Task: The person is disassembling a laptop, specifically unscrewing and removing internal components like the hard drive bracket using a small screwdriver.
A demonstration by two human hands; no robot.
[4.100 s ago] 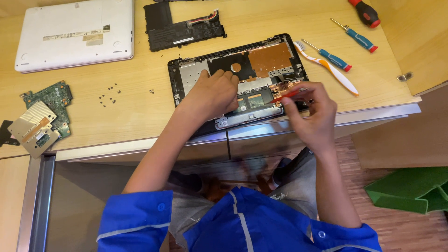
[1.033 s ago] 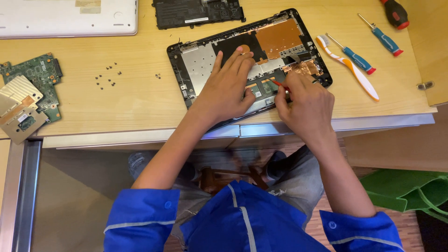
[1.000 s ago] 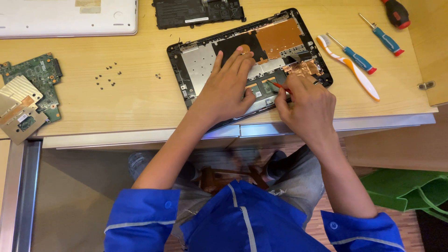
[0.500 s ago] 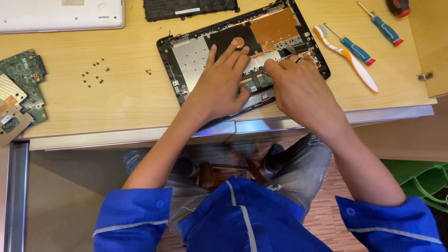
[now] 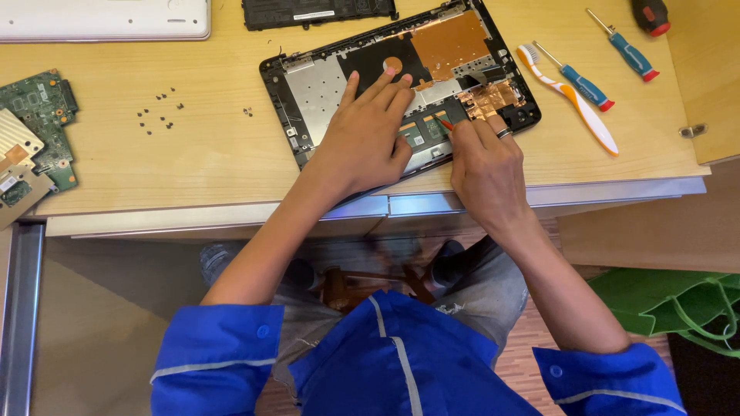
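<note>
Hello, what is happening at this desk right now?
A person in blue sleeves works on an opened laptop base on a wooden desk. The left hand lies flat on it. The right hand pinches a small red-tipped tool at the inner board. Loose screws, a circuit board, a toothbrush and screwdrivers lie nearby.

Opened black laptop base [image 5: 401,77] is lying flat on the wooden desk, tilted slightly, inner side up, showing a silver metal plate at left, copper foil patches at right, and a small green board near its front edge. A thin red-tipped tool [image 5: 445,122] is touching that green board.
</note>
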